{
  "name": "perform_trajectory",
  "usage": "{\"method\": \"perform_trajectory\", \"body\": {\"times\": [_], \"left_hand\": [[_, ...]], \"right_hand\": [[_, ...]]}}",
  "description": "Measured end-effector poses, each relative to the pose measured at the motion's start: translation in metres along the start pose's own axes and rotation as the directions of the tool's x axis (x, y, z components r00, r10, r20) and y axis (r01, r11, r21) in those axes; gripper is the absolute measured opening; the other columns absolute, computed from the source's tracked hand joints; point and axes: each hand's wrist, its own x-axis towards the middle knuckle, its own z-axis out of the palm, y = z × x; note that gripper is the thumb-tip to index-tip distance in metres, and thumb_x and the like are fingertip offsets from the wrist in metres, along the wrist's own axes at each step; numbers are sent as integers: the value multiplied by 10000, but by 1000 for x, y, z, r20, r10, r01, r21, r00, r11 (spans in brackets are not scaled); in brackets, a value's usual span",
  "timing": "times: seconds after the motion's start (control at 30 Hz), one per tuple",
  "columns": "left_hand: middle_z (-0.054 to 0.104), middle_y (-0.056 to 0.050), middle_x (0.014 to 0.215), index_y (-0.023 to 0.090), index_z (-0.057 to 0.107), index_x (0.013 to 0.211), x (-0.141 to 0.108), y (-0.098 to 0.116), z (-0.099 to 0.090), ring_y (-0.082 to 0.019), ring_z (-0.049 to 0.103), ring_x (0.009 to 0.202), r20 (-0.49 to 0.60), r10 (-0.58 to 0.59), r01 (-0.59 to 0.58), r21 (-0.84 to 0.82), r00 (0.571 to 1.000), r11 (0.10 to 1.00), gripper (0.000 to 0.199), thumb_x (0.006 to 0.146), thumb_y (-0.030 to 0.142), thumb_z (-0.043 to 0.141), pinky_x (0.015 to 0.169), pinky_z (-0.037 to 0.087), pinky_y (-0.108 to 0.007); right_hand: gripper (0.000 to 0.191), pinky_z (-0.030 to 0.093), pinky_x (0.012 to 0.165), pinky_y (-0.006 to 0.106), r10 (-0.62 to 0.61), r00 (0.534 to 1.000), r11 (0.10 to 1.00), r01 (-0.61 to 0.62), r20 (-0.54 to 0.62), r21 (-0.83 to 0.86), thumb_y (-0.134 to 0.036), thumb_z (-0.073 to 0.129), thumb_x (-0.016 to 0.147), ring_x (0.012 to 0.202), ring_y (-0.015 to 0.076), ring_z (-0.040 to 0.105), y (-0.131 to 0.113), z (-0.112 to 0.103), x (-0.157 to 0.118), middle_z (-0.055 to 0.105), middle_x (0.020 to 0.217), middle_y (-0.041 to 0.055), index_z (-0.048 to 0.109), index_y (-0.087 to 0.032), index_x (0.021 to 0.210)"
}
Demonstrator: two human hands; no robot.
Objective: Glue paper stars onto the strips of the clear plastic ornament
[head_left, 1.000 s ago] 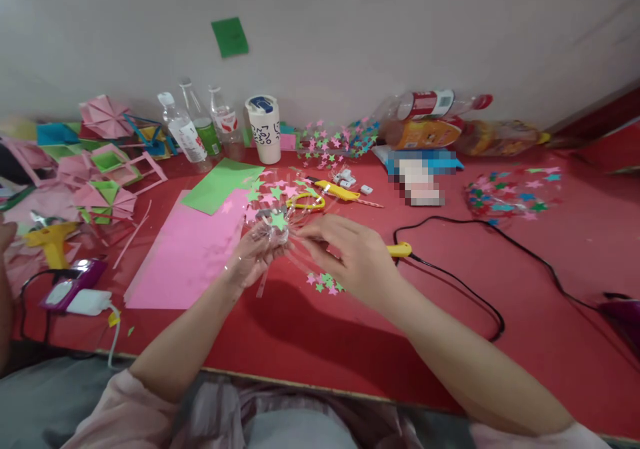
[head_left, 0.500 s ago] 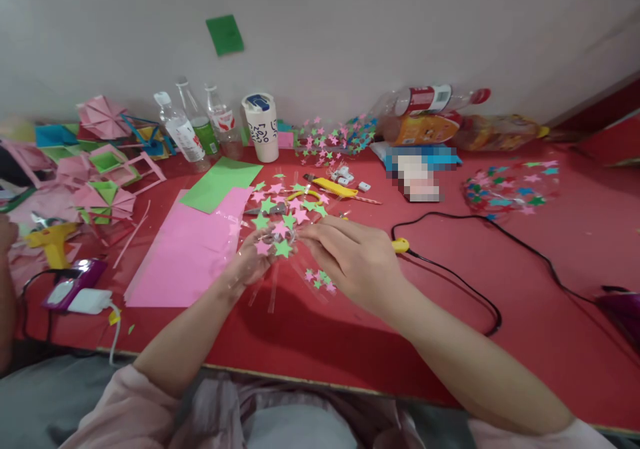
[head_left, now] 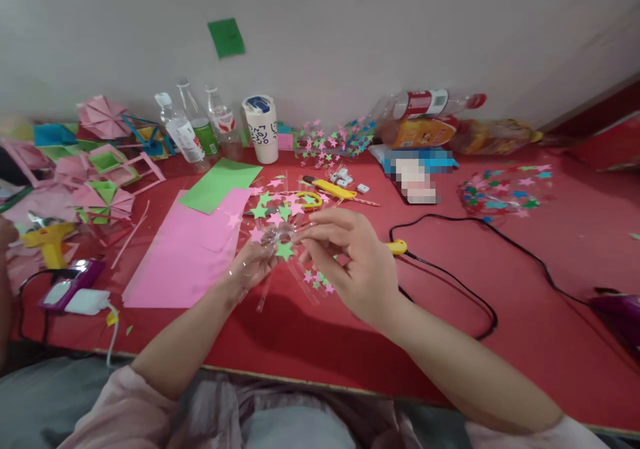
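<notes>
Above the red table (head_left: 310, 342), both hands' fingers (head_left: 313, 230) on a star-tipped plastic ornament (head_left: 278, 221).

Single head view, looking forward and down, close over red table (head_left: 525, 315) (wall behind).

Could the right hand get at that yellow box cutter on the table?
Probably yes: the yellow box cutter lies in the open just beyond the right hand, nothing between them, though that hand is now pinching the star-covered clear piece.

I hold a clear plastic star ornament (head_left: 280, 225) above the red table, its thin strips fanning outward, tipped with pink and green paper stars, hub pinched between my fingers.
</notes>
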Motion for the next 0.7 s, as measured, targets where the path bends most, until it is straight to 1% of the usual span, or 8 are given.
{"method": "perform_trajectory", "body": {"times": [0.07,0.2,0.3,0.37,0.5,0.57,0.63,0.7], "left_hand": [[668,-6,858,165,615,967,0,-1,0,-126,650,761,-5,-6,6,-23,1000,1000,402,590,142,752,705,514,-223],[670,4,815,166,603,894,0,-1,1,-104,630,658,-10,12,-13,-57,1000,998,373,558,134,765,701,514,-242],[672,-7,817,165,589,887,-1,-1,3,-141,651,709,-33,7,-9,-62,999,998,386,542,138,761,730,518,-281],[673,-14,806,161,589,890,-1,0,4,-159,659,721,-44,-2,0,-47,999,999,391,536,142,755,718,521,-290],[667,-8,744,153,595,875,-1,0,4,-159,658,698,-55,-19,17,-38,998,999,365,543,135,745,668,519,-270],[661,7,721,159,596,833,-1,1,4,-138,647,669,-55,3,-6,-62,998,998,336,536,122,748,640,514,-247],[659,12,716,158,596,801,-1,1,4,-123,636,642,-46,-1,-2,-68,999,998,315,531,113,750,628,511,-236],[657,13,710,155,599,793,-1,2,5,-112,624,615,-53,-10,6,-62,999,998,303,534,109,748,615,506,-230]], "right_hand": [[159,536,664,193,-44,999,999,44,-11,-23,-197,479,903,732,92,688,1,1,-1,701,942,5,551,-215,1044],[182,524,641,167,-114,993,988,114,4,-109,-172,473,906,753,85,690,4,0,0,720,879,-10,550,-212,1065],[198,523,645,167,-140,990,976,139,3,-165,-161,484,895,738,85,689,5,-1,1,725,855,-17,580,-218,1058],[208,528,667,181,-146,989,971,144,4,-192,-162,491,888,745,94,691,5,-1,0,725,832,-19,601,-225,1053],[247,523,678,189,-152,988,968,151,7,-201,-170,466,904,749,94,687,6,-2,-1,726,821,-17,583,-213,1117],[225,520,676,177,-180,984,963,179,12,-200,-169,469,907,747,84,685,6,-2,-1,729,832,-19,592,-212,1092],[206,525,696,175,-202,979,960,202,20,-192,-158,482,902,765,82,688,5,-3,-1,733,860,-14,605,-211,1058],[218,534,717,181,-202,979,962,205,39,-180,-140,488,893,790,88,692,3,-5,0,735,897,-5,605,-208,1064]]}}
